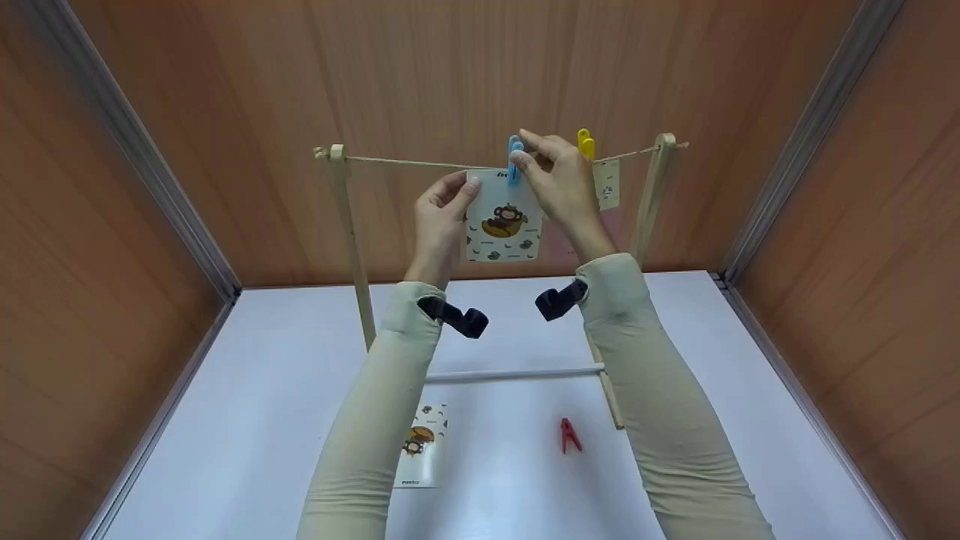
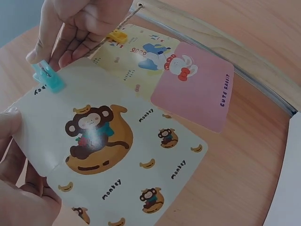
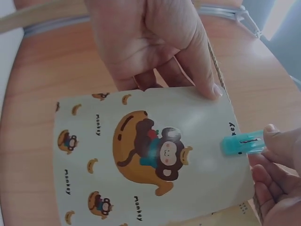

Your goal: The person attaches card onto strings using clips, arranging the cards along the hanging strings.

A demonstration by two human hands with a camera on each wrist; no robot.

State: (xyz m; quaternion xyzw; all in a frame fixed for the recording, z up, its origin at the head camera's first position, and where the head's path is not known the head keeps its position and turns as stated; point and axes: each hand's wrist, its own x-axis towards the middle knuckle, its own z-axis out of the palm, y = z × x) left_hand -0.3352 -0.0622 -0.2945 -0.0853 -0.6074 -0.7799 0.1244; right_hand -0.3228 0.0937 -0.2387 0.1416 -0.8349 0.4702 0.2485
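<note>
A white card with a monkey on a banana [image 1: 504, 221] hangs at the string [image 1: 420, 162], its top edge under a blue clothespin [image 1: 514, 161]. My left hand [image 1: 442, 217] pinches the card's left edge near the upper corner, thumb on the printed face. With thumb and fingertips my right hand [image 1: 561, 176] holds the upper end of the clothespin, whose lower end sits over the card's top edge in the left wrist view. Behind the right hand, a yellow clothespin [image 1: 586, 144] is on the string above a pale yellow card [image 2: 146, 61]. A pink rabbit card [image 2: 197, 87] overlaps that one.
Wooden posts [image 1: 351, 240] carry the string at both ends, with a white crossbar [image 1: 517, 373] low between them. On the white table lie another monkey card [image 1: 427, 457], partly behind the left sleeve, and a red clothespin [image 1: 569, 436]. Wood-grain panels [image 1: 465, 75] enclose the space.
</note>
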